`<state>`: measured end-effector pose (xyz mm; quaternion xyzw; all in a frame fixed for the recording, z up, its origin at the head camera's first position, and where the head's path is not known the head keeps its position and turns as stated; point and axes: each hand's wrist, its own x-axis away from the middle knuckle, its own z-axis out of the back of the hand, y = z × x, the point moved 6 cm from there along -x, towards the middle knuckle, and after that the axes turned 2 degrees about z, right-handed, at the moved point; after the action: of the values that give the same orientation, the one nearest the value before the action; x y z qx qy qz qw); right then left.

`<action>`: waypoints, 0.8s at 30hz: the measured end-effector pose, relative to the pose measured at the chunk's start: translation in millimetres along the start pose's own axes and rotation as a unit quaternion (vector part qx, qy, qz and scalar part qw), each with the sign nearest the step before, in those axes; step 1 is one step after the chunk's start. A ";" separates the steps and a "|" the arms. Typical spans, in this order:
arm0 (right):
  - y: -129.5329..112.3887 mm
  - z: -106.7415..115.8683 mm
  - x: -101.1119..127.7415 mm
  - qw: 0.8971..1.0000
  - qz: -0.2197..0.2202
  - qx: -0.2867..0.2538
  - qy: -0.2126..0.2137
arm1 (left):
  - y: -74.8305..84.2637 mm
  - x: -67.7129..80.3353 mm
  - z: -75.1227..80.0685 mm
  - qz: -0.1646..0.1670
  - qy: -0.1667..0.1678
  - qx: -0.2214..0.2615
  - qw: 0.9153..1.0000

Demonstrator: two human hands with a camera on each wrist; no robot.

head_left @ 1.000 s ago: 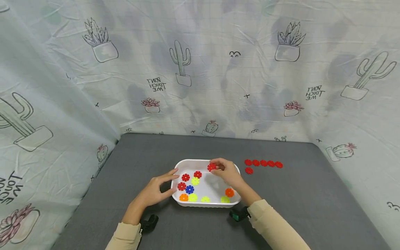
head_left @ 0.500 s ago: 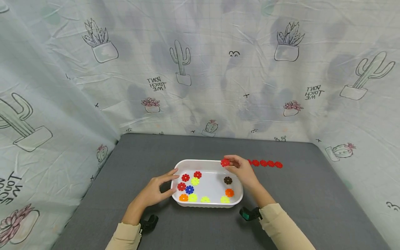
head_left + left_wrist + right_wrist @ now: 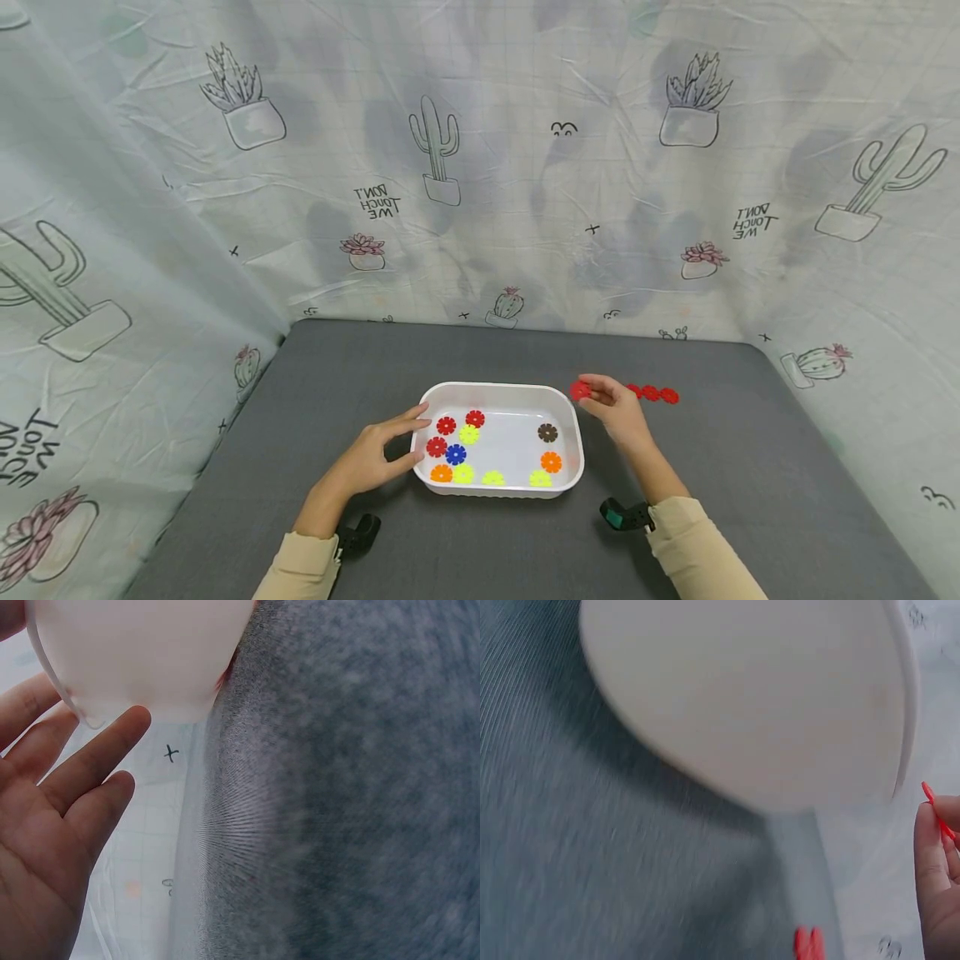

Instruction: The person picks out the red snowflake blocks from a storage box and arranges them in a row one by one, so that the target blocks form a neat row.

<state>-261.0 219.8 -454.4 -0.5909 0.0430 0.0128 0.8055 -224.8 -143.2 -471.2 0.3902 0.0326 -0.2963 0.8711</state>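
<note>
My right hand (image 3: 621,417) pinches a red notched plastic disc (image 3: 577,390) between thumb and fingertips, above the table just beyond the white tray's right end. In the right wrist view the red disc (image 3: 928,793) appears edge-on in the fingers. My left hand (image 3: 371,457) rests its spread, fairly straight fingers against the left end of the white tray (image 3: 510,492). In the left wrist view, the left hand (image 3: 45,825) has fingertips against the tray wall (image 3: 142,652). Inside the tray lie several notched discs: red, yellow, orange, a blue one (image 3: 455,454) and a brown one (image 3: 547,432).
A row of red discs (image 3: 650,392) lies on the grey table (image 3: 750,467) right of the tray, partly hidden by my right hand. A patterned cloth (image 3: 480,167) hangs behind the table and along its sides.
My right hand has carried the red disc rightward out of the tray towards the row, bringing the brown disc into view. The left hand and tray have stayed in place.
</note>
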 end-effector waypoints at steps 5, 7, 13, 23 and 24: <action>20.1 21.8 -4.7 0.999 -0.006 -0.024 0.029 | 0.5 -1.6 -0.6 0.004 0.000 -0.003 1.000; 27.7 30.2 -6.6 0.998 -0.011 -0.039 0.040 | 1.1 -2.3 -0.9 0.004 0.001 -0.003 1.000; 44.0 50.3 -9.2 0.996 -0.029 -0.045 0.070 | 2.3 -5.0 0.1 0.003 0.003 -0.007 1.000; 65.6 59.9 -11.0 0.993 -0.086 0.053 0.054 | 3.2 -8.1 2.8 0.015 -0.007 0.001 1.000; 66.8 59.7 -11.5 0.993 -0.087 0.062 0.050 | 3.3 -8.3 3.1 0.016 -0.009 0.005 1.000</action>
<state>-274.0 297.1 -499.2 -0.5413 0.0319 -0.0896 0.8354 -230.3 -139.6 -464.5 0.3923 0.0173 -0.2858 0.8741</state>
